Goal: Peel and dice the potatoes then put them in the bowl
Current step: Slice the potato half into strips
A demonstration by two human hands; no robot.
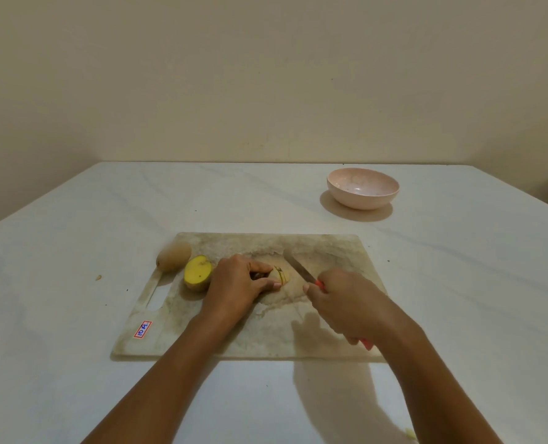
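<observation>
Recorder: Potato point(174, 256), whole, skin on, at the far left corner of the cutting board point(330, 248). Just right of it, potato half point(197, 273), yellow cut face tilted up.

Checker: Left hand?

Recorder: Left hand point(237, 280) is palm down, with the forearm coming in from bottom centre. Fingers and thumb are curled round a potato piece point(279, 277), pinning it to the board. The piece's cut end pokes out past the fingertips.

Checker: Right?

Recorder: Right hand point(346, 302) is fisted round the red handle of a knife point(300, 267), knuckles up. The blade angles away and to the left, just right of the piece. Cannot tell whether the edge touches it.

Checker: Bowl?

Recorder: Pink bowl point(362, 189) is upright on the white table point(74, 251), beyond the board's far right corner and well apart from both hands.

Checker: Any writing?

Recorder: Sticker point(143, 329) at the board's near left, with a red border and blue characters. They lie rotated and read roughly "A 01".
</observation>
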